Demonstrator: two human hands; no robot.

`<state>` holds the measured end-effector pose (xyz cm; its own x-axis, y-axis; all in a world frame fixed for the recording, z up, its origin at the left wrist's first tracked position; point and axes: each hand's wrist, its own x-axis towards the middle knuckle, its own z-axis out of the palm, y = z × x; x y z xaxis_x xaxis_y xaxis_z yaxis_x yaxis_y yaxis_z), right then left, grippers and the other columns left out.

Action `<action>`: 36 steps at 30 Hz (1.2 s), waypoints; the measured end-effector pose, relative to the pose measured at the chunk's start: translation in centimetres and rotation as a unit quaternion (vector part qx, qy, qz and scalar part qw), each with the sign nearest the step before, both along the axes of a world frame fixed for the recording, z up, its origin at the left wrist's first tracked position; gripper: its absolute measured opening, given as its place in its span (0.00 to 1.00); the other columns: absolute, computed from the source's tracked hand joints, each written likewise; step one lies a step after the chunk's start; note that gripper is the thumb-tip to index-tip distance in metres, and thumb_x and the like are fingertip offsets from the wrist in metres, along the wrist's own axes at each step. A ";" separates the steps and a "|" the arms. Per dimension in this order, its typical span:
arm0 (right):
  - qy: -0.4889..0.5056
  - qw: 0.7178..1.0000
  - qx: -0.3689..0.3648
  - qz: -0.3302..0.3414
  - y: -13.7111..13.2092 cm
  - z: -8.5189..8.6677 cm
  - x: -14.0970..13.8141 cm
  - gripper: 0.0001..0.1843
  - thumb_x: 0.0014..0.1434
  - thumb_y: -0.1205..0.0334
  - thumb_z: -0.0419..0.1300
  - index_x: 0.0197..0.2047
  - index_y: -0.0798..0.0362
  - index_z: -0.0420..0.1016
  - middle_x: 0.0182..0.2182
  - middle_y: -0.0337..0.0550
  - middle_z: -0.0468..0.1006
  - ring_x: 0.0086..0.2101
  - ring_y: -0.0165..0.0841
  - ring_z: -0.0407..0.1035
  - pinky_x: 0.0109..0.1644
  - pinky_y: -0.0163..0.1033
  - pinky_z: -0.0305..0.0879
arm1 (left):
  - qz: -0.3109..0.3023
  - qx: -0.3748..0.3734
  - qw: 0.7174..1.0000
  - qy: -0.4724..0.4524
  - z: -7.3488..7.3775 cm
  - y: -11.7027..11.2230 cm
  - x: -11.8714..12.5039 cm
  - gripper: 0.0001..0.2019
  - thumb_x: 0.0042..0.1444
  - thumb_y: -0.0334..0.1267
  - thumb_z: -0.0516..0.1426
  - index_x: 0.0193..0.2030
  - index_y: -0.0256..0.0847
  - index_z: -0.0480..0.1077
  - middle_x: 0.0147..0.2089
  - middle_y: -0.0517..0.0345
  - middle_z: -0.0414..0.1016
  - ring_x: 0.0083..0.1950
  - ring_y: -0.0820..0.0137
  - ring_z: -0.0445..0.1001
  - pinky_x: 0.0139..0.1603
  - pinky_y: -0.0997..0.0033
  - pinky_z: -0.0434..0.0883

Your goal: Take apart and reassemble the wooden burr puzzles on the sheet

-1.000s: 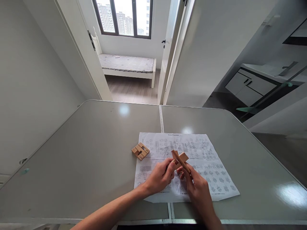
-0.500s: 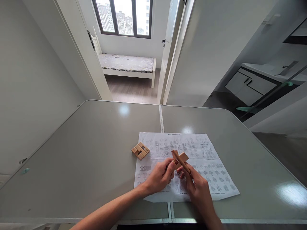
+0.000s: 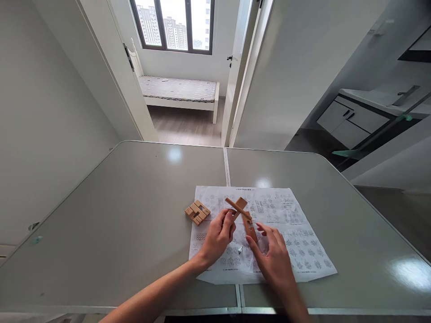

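Where grey table (image 3: 117,224) carries printed sheet (image 3: 289,215), both hands sit close together above it. Left hand (image 3: 218,237) pinched on crossed wooden pieces (image 3: 238,206), raised over sheet's middle. Right hand (image 3: 274,262) fingers spread, thumb by lower stick end; grip unclear. Notched blocks (image 3: 197,211) at sheet's left edge.

My grey counter (image 3: 134,224) has a seam down its middle and glints with daylight. Beyond it, a doorway shows a wood floor (image 3: 188,128), a bare bed (image 3: 178,89) and a dark-framed window (image 3: 175,24) facing tower blocks. A white wall (image 3: 50,112) closes my left, and pale cabinets (image 3: 350,121) stand on my right.
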<state>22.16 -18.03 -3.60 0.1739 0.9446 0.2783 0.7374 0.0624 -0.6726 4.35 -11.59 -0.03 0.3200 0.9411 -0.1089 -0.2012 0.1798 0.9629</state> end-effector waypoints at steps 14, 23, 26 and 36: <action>0.093 0.991 -0.092 0.038 0.1 1.3 0.0 0.15 0.71 0.46 0.57 0.50 0.47 0.75 0.45 0.49 0.84 0.43 0.46 0.81 0.46 0.49 0.77 | -0.002 0.055 0.997 0.052 -0.9 0.0 0.0 0.24 0.71 0.60 0.53 0.53 0.39 0.72 0.30 0.65 0.61 0.27 0.74 0.55 0.26 0.74 0.58; 0.150 0.981 -0.124 -0.004 -2.1 5.6 4.8 0.21 0.64 0.36 0.64 0.39 0.46 0.79 0.33 0.45 0.84 0.34 0.43 0.79 0.27 0.37 0.69 | 0.027 0.166 0.971 0.167 -0.2 -0.3 -0.1 0.19 0.73 0.52 0.54 0.48 0.40 0.77 0.33 0.58 0.74 0.31 0.70 0.66 0.33 0.73 0.66; 0.240 0.961 -0.138 -0.023 -2.8 7.4 4.0 0.21 0.66 0.36 0.62 0.41 0.47 0.76 0.23 0.39 0.77 0.29 0.40 0.75 0.33 0.40 0.73 | 0.018 0.240 0.947 0.212 -0.5 -0.5 -0.1 0.15 0.73 0.48 0.55 0.47 0.41 0.79 0.38 0.52 0.82 0.35 0.68 0.74 0.38 0.70 0.70; 0.468 0.874 -0.130 -0.004 -2.9 8.5 -0.7 0.29 0.71 0.41 0.58 0.68 0.46 0.64 0.30 0.39 0.78 0.23 0.33 0.67 0.31 0.41 0.71 | -0.023 0.409 0.844 0.345 -1.2 -1.4 -0.1 0.14 0.74 0.42 0.55 0.54 0.44 0.82 0.31 0.55 0.81 0.26 0.69 0.75 0.31 0.70 0.70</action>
